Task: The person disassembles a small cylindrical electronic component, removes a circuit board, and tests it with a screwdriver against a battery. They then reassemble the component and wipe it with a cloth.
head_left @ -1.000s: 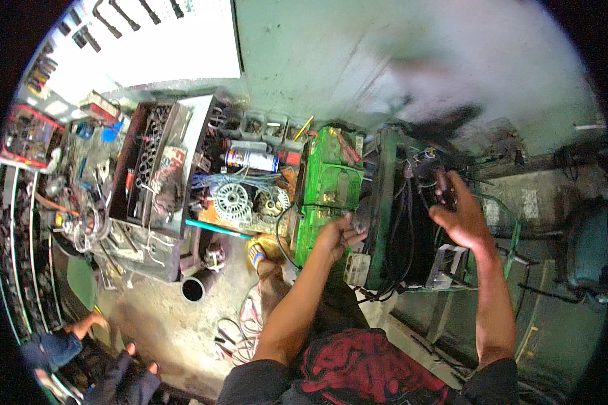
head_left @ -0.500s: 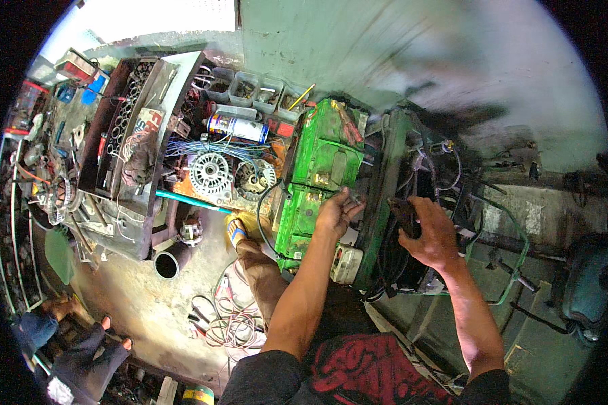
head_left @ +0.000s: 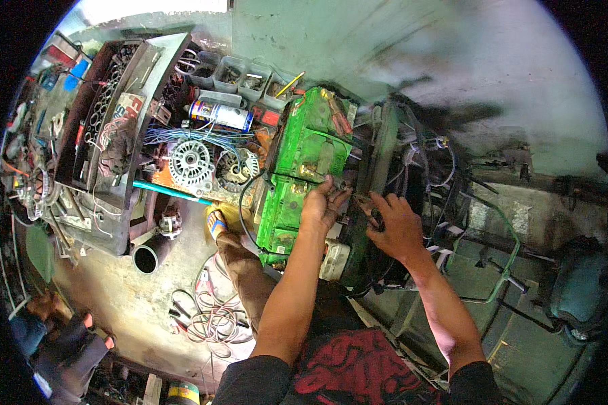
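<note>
My left hand (head_left: 323,206) is over the right edge of a long green box-shaped unit (head_left: 284,219), its fingers bent together around something small that I cannot make out. Just to its right, my right hand (head_left: 395,226) grips a dark tool that looks like pliers (head_left: 366,208), its tip pointing at the left fingers. A black cable (head_left: 294,177) crosses the green unit, which has brass-coloured fittings on top. Red-handled pliers (head_left: 339,118) lie at its far end. Below my left wrist is a whitish box-shaped part (head_left: 334,260).
Left of the green unit are an alternator housing (head_left: 191,164), blue wires (head_left: 175,137), a spray can (head_left: 221,116) and plastic bins (head_left: 228,73). A socket tray (head_left: 88,135) stands farther left. Coiled cables (head_left: 216,320) lie on the floor. A dark frame with wires (head_left: 419,155) stands right.
My right hand has moved left with the pliers-like tool, bringing its tip close to my left fingers. The whole view has shifted slightly, with the scene moving left.
</note>
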Demonstrator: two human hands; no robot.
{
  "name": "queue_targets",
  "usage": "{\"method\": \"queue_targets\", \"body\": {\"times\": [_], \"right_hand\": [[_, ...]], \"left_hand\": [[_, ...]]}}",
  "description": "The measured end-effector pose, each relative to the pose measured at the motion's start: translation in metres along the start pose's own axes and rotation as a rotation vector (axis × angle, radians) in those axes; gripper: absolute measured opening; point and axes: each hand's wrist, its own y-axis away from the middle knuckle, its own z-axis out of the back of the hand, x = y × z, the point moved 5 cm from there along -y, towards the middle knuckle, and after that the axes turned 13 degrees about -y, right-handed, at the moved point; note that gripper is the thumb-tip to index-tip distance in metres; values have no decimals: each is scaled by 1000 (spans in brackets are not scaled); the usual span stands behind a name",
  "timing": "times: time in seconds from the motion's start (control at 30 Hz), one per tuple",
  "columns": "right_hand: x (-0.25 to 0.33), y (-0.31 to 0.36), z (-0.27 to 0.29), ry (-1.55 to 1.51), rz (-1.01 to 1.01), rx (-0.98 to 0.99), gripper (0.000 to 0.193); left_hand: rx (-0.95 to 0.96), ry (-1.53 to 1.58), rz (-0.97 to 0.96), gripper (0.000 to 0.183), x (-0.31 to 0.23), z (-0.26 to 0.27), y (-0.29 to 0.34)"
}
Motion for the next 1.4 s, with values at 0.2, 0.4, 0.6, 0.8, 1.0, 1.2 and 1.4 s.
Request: {"method": "queue_targets", "body": {"times": [0.2, 0.4, 0.6, 0.8, 1.0, 1.2, 1.4], "right_hand": [[3, -6, -8, 26, -6, -42, 70], [2, -11, -10, 16, -32, -30, 69], [5, -18, -16, 41, -36, -40, 70], [3, -21, -17, 80, -89, 48, 75], [5, -21, -19, 119, -125, 79, 74], [7, -21, -19, 132, -122, 84, 74], [10, -21, -18, 127, -94, 75, 75]], "left_hand": [[-26, -62, 4, 27, 2, 4, -2], [-14, -62, 20, 27, 2, 1, -5], [10, -14, 7, 27, 5, 4, -8], [70, 40, 23, 25, 11, 0, -1], [74, 49, 70, 32, 13, -3, 11], [90, 146, 59, 29, 13, -1, 9], [126, 174, 77, 28, 15, 3, 6]]}}
